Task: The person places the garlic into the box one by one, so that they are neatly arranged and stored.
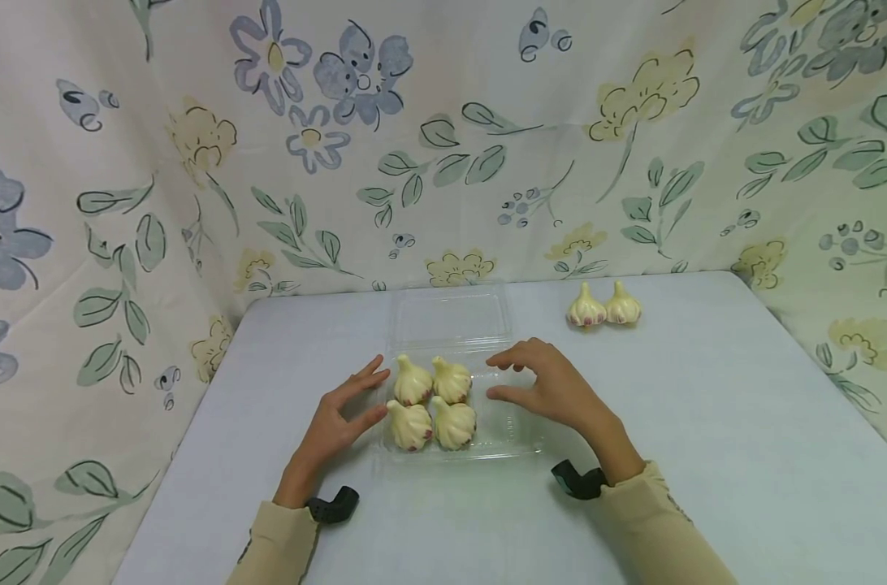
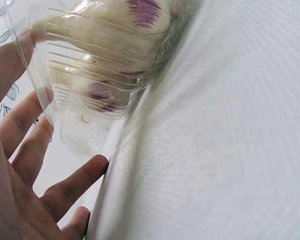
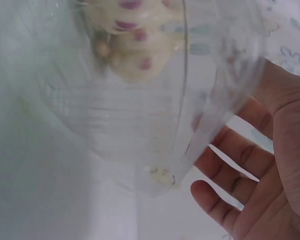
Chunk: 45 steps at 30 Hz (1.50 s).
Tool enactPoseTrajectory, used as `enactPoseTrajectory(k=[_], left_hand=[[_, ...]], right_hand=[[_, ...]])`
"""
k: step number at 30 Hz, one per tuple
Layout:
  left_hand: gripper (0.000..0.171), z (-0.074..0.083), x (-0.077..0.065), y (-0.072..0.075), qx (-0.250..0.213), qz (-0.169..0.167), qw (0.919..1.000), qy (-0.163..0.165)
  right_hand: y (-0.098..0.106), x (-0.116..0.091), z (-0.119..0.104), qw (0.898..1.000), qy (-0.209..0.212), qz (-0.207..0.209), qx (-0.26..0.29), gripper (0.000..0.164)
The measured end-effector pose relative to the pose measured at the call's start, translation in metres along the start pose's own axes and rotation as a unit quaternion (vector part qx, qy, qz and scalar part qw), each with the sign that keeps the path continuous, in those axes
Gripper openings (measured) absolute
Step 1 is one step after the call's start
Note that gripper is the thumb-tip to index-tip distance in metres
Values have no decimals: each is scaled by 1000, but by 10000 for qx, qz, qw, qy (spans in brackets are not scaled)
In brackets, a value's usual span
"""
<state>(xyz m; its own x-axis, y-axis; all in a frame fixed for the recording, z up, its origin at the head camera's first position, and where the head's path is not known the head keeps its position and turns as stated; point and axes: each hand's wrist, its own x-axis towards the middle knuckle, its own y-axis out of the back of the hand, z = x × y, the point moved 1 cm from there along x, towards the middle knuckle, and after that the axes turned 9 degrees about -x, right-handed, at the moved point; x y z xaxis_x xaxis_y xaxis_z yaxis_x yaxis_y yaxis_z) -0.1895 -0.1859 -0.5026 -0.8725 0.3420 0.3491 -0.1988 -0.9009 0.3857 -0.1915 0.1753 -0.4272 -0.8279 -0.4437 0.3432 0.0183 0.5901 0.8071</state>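
A clear plastic clamshell box (image 1: 505,443) lies on the table with its lid (image 1: 451,318) folded back. Several garlic bulbs (image 1: 455,422) fill its left part in two rows; the right part holds none. My left hand (image 1: 341,418) is at the box's left side, and its thumb and fingertips touch the rim in the left wrist view. Over the box's right part is my right hand (image 1: 549,386), fingers and thumb apart with nothing between them. In the right wrist view its fingers (image 3: 215,200) are beside the clear wall; whether they touch it I cannot tell.
Two more garlic bulbs (image 1: 604,307) stand side by side at the back right of the white table (image 1: 707,390). A flowered curtain (image 1: 429,162) hangs behind the table and along its sides. Each wrist wears a black camera mount (image 1: 332,505).
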Motion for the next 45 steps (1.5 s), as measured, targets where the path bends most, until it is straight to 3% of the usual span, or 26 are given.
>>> enactPoseTrajectory(k=[25,34,45], left_hand=[[55,-1,0,0,-14,13,10000,-73],[55,0,0,0,-26,12,9999,-104],[55,-1,0,0,-8,31,10000,-70]], right_hand=[[18,-5,31,9944,-826,504,-417,43],[22,-8,53,9855,-1494,716,-359,51],[29,-16,77,9655,-2260,1254,-308,58]])
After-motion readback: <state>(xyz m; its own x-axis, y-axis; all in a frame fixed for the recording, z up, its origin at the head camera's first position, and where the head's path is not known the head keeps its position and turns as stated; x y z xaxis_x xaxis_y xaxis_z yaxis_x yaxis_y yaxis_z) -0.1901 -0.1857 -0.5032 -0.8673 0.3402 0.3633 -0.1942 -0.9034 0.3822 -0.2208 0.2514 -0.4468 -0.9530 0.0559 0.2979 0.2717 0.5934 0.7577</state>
